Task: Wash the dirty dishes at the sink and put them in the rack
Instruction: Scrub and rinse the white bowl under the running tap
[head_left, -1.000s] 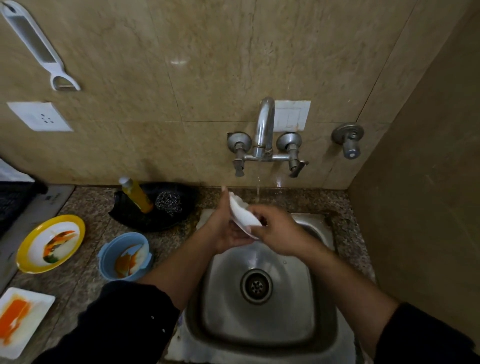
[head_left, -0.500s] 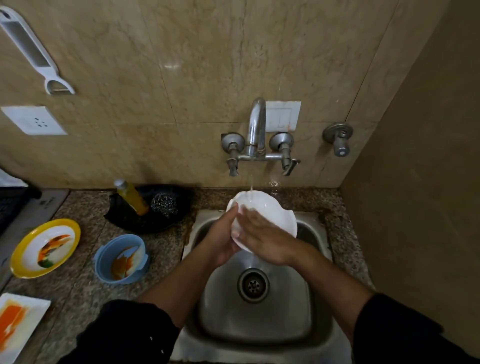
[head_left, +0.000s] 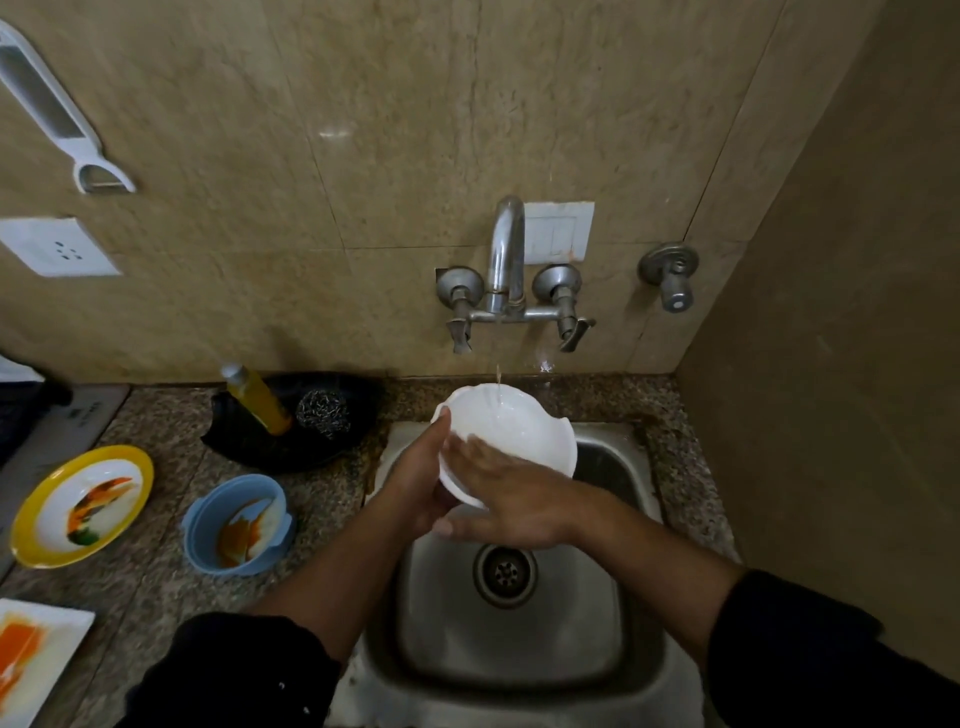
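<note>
A white scalloped bowl (head_left: 519, 431) is tilted under the running tap (head_left: 505, 260), above the steel sink (head_left: 519, 639). My left hand (head_left: 423, 478) grips its left rim from behind. My right hand (head_left: 511, 499) lies flat with spread fingers on the bowl's lower inner face. Water falls into the bowl. On the counter to the left wait a yellow-rimmed plate (head_left: 31, 514), a blue bowl (head_left: 205, 525) and a white square plate (head_left: 62, 654), all smeared orange.
A black dish (head_left: 249, 441) behind the blue bowl holds a yellow soap bottle (head_left: 257, 397) and a steel scrubber (head_left: 323, 413). A wall stands close on the right. A peeler (head_left: 57, 114) and a socket (head_left: 57, 252) are on the back wall. No rack is in view.
The white bowl has turned from edge-on to face me, under the stream. My right hand has moved from its rim onto its inner face and slid lower.
</note>
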